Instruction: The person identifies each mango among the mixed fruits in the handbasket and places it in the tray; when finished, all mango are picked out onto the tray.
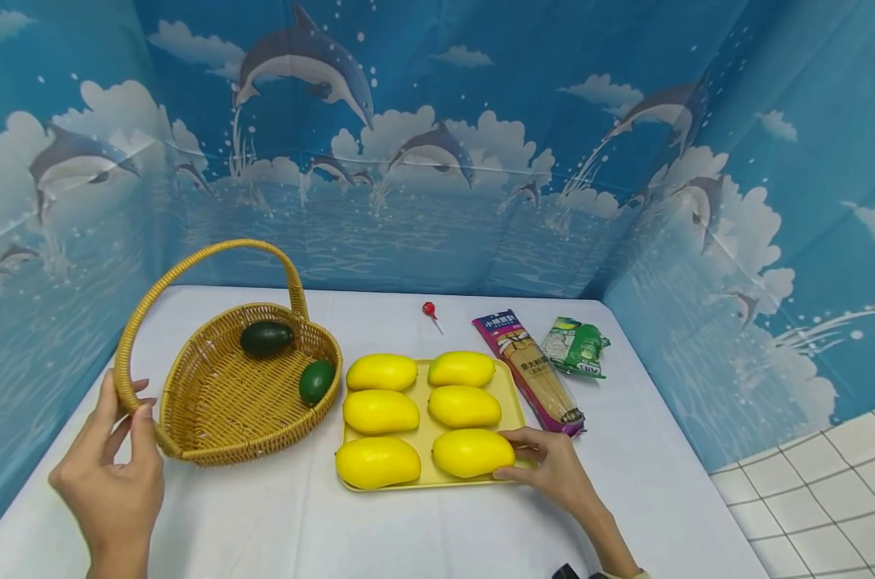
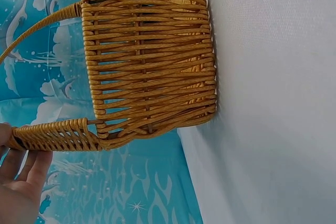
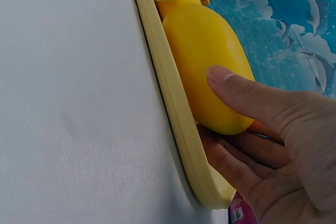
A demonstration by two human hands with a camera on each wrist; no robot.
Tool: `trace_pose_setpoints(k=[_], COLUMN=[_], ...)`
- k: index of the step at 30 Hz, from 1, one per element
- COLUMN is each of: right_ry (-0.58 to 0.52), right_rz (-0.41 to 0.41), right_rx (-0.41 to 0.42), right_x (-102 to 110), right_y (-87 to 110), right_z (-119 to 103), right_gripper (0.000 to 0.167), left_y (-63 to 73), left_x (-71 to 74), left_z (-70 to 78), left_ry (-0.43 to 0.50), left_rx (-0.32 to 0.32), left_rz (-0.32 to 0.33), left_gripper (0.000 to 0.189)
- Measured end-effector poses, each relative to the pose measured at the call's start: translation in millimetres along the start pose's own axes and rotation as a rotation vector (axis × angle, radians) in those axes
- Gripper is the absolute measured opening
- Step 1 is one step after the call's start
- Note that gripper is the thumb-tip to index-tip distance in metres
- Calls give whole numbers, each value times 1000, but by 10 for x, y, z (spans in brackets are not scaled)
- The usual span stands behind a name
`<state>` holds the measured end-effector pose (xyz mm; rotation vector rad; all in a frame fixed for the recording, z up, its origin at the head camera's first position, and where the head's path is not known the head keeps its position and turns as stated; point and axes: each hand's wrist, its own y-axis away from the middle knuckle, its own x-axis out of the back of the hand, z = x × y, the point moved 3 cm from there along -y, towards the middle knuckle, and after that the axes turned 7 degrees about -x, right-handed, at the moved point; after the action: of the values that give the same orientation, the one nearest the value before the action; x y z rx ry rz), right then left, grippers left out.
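Observation:
My left hand [image 1: 115, 474] grips the handle of a wicker basket [image 1: 213, 386] on the left side of the table. Inside the basket lie two dark green avocados, one [image 1: 266, 339] toward the back and one [image 1: 317, 382] at the right wall. In the left wrist view the fingers curl round the lower end of the basket handle [image 2: 58, 134]. My right hand [image 1: 549, 466] pinches the end of the front right mango [image 1: 474, 453], thumb on its near side and fingers round the far side. That mango is on a pale yellow tray [image 1: 423, 484] with several other yellow mangoes [image 1: 381, 412].
A pack of spaghetti [image 1: 531, 370] lies slanted just right of the tray. Behind it is a green snack bag [image 1: 577, 347]. A red lollipop [image 1: 429, 310] lies near the table's back edge. Dolphin-printed curtains [image 1: 423, 225] rise round the white table [image 1: 264, 523].

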<state>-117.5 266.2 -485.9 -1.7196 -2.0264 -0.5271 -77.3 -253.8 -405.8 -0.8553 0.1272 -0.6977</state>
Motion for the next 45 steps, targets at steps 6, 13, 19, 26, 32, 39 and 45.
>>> trace_pose_setpoints(k=[6,13,19,26,32,39,45], right_ry=[-6,-5,-10,-3,18,159,301], right_rz=[-15,-9,-12,-7,15,221,426], right_rx=[-2,7,20,33,37,181,345], right_x=[5,-7,-20,-25,6,241,388], right_y=[-5,8,17,17,62,102,-4], right_z=[30,55,45,38,7,-286,-867], right_gripper=[49,50,53,56,57,60,79], left_y=[-2,-19,-36,-38,-37,-106,-308], left_x=[-9,-2,4,-23,-42,45,31], left_z=[4,-13,-28,-33,-44,136,822], left_ry=[-10,2,1,-16,-28,-131,-125], left_rx=[5,-15,-44,-17,0,-84,-253], left_rz=[9,-7,-40,1,5,47,281], left_gripper=[70,69,65,69,69,62,47])
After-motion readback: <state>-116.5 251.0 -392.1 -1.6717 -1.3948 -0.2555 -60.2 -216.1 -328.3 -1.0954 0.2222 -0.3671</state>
